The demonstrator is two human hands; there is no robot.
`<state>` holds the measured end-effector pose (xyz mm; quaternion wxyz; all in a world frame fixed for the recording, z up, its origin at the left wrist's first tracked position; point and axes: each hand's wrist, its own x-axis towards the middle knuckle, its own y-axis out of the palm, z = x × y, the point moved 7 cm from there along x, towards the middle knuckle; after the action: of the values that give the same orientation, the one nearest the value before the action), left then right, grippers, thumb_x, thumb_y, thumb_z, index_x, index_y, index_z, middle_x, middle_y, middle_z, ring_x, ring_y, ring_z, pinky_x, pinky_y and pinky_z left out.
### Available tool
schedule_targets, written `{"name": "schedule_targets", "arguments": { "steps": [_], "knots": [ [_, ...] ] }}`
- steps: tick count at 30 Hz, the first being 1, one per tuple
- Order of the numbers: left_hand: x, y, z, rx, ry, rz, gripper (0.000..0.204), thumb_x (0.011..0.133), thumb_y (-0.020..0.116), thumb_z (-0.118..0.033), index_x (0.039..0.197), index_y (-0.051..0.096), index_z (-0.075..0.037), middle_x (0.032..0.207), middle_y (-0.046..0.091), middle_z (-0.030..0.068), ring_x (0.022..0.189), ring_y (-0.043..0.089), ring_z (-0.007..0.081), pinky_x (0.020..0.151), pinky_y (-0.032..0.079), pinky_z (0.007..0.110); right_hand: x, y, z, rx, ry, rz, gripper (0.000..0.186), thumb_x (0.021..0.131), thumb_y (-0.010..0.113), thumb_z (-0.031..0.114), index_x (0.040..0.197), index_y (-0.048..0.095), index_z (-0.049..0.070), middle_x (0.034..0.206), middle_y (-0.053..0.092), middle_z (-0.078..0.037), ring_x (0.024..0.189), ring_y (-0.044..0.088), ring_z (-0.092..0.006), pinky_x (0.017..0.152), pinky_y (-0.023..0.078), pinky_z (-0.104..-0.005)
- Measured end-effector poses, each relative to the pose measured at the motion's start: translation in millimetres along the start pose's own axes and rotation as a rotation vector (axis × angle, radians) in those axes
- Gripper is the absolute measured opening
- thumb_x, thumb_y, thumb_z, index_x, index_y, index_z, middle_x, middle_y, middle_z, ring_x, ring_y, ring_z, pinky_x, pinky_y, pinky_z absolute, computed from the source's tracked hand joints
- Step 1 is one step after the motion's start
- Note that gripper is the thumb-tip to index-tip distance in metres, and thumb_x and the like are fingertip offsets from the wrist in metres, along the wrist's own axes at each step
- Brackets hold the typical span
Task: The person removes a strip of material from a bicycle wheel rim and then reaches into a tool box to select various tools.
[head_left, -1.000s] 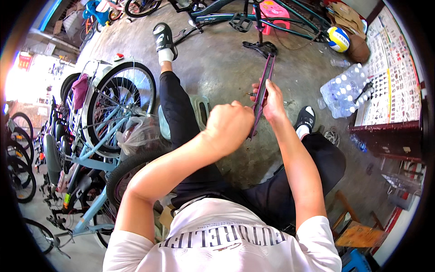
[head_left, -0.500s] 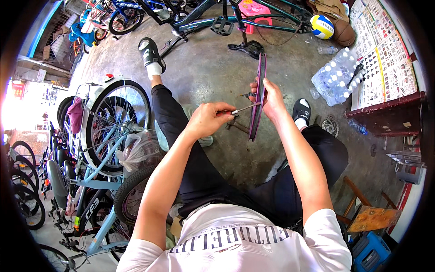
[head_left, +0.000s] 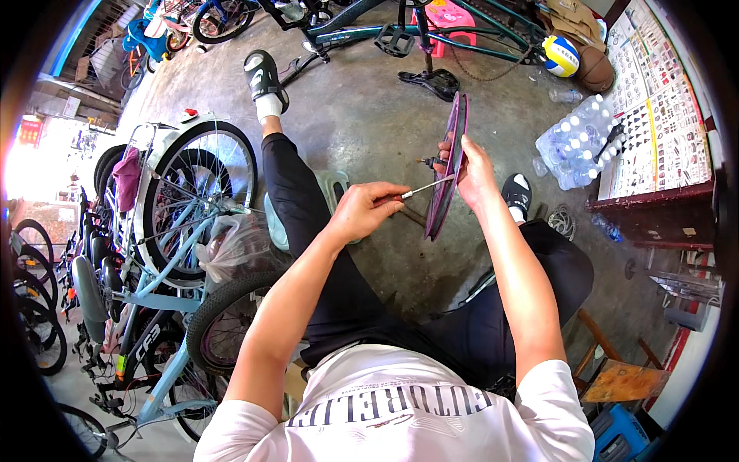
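Observation:
My left hand (head_left: 362,212) is closed on a slim screwdriver (head_left: 419,189), its shaft angled up and right to the inner side of a purple wheel rim (head_left: 439,212). My right hand (head_left: 477,169) is wrapped round that rim, holding it upright, nearly edge-on to me, between my knees. A small dark fitting with a brassy end (head_left: 429,162) pokes out by the right fingers; I cannot tell what it is. Beneath, a hammer-like tool (head_left: 416,216) lies on the concrete floor near a pale plastic stool (head_left: 334,185).
Bicycles (head_left: 181,200) crowd my left. Ahead lie a dark frame (head_left: 362,35) and saddle (head_left: 431,82). Bottled water (head_left: 573,142), balls (head_left: 560,55) and a bench with a printed board (head_left: 650,200) are right. A wooden chair (head_left: 625,381) and blue case (head_left: 620,431) sit lower right.
A second ago my left fist covered the rim's lower part; it has moved left and down, showing the screwdriver reaching into the rim. My right hand still holds the rim, slightly shifted.

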<state>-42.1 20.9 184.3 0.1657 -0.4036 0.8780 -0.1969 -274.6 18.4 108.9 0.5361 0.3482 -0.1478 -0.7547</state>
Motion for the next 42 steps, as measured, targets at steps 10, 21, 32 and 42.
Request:
{"name": "schedule_targets", "arguments": {
  "steps": [10,21,32,42],
  "knots": [
    [-7.0,29.5,8.1,-0.061,0.064,-0.097,0.033,0.094,0.074,-0.005,0.126,0.073,-0.004,0.100,0.075,0.0112,0.089,0.072,0.0155,0.079,0.055,0.030,10.7,-40.0,16.0,-0.643,-0.132,-0.234,0.046,0.108,0.057,0.042,0.129,0.068,0.002,0.093,0.070,-0.004,0.077,0.067,-0.0128,0.070,0.055,-0.0308],
    [-7.8,41.7,0.5,-0.043,0.069,-0.134,0.032,0.094,0.075,-0.008,0.126,0.072,-0.005,0.098,0.074,0.0108,0.083,0.069,0.0152,0.076,0.054,0.032,-29.8,-15.2,39.9,-0.640,0.090,0.002,0.045,0.096,0.049,0.006,0.139,0.060,-0.001,0.121,0.071,-0.007,0.100,0.070,-0.0164,0.091,0.053,-0.0337],
    [5.0,36.9,1.4,-0.137,-0.015,-0.215,0.030,0.096,0.073,-0.010,0.126,0.072,-0.005,0.097,0.076,0.0081,0.086,0.069,0.0124,0.079,0.055,0.031,-50.2,-26.0,25.9,-0.913,-0.171,0.002,0.057,0.089,0.061,0.005,0.146,0.056,0.003,0.132,0.066,-0.014,0.113,0.067,-0.0253,0.095,0.053,-0.0369],
    [15.2,0.2,-40.2,0.152,-0.039,-0.227,0.031,0.094,0.074,-0.016,0.123,0.073,-0.007,0.099,0.074,0.0123,0.091,0.071,0.0228,0.083,0.055,0.035,-54.2,-16.0,26.9,-1.324,-0.536,-0.143,0.027,0.093,0.070,0.015,0.119,0.069,0.006,0.101,0.074,-0.020,0.090,0.072,-0.0396,0.079,0.056,-0.0465]
  ]
}}
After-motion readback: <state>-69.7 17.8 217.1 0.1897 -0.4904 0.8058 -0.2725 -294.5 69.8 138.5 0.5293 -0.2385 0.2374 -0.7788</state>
